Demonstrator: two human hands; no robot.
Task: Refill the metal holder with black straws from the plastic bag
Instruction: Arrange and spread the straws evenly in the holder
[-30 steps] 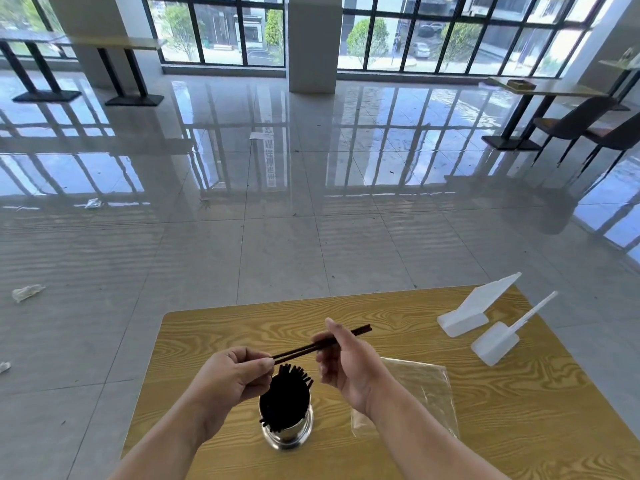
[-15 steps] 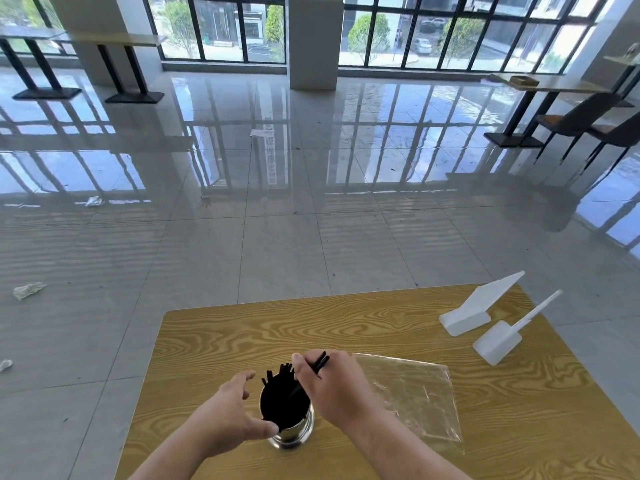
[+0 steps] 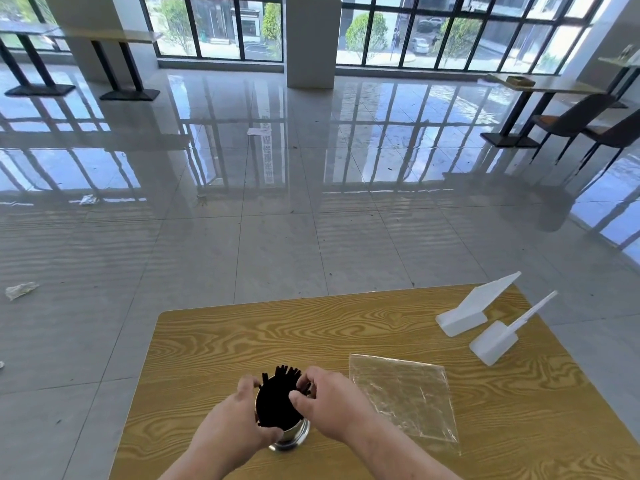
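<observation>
Lowered since a moment ago, your right hand now pinches the black straws packed in the metal holder near the table edge, your left hand wrapped round it; the plastic bag lies flat alongside. Press unevenly and the crowded holder could tip, scattering straws.

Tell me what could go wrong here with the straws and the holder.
The straws fan out packed in the holder; pressing with the right hand could bend some or push them out. The left hand only cups one side, so the holder might tip. The bag lies loose and could slide off.
</observation>
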